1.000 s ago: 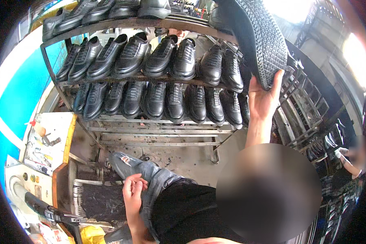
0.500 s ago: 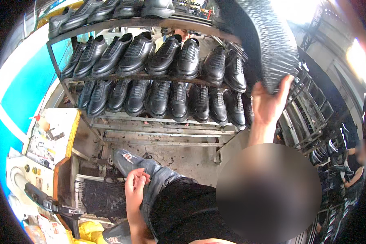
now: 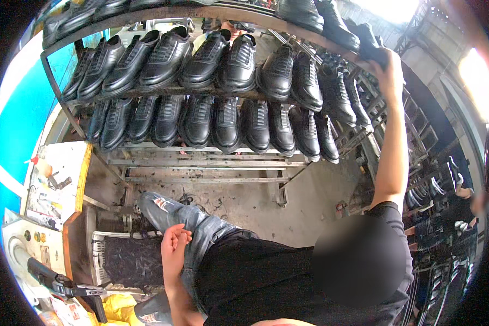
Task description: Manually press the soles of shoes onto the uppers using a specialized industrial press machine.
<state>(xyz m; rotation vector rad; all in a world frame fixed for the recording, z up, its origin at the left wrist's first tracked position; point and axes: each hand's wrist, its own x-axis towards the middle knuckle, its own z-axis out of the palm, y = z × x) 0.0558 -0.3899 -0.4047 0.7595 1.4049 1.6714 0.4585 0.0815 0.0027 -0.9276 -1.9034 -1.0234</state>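
Observation:
My right hand (image 3: 388,68) is raised with the arm stretched out to the far right end of the rack's top shelf. It is closed on the heel end of a black shoe (image 3: 368,42), which stands beside another black lace-up shoe (image 3: 338,26) on that shelf. The fingers are partly hidden behind the shoe. My left hand (image 3: 175,247) hangs beside my thigh, its fingers loosely curled and slightly apart, with nothing visible in it. The metal rack (image 3: 223,93) in front of me bears rows of black shoes (image 3: 163,62) with their toes toward me.
A workbench (image 3: 51,190) with small tools stands at the left, with a machine arm (image 3: 54,277) below it. A white plastic crate (image 3: 98,255) of dark scraps sits on the floor. Other racks (image 3: 418,136) and a person (image 3: 456,212) are at the right.
My right hand has moved away from me, up and to the right, taking the shoe from close before the camera to the top shelf. My left hand stays by my thigh.

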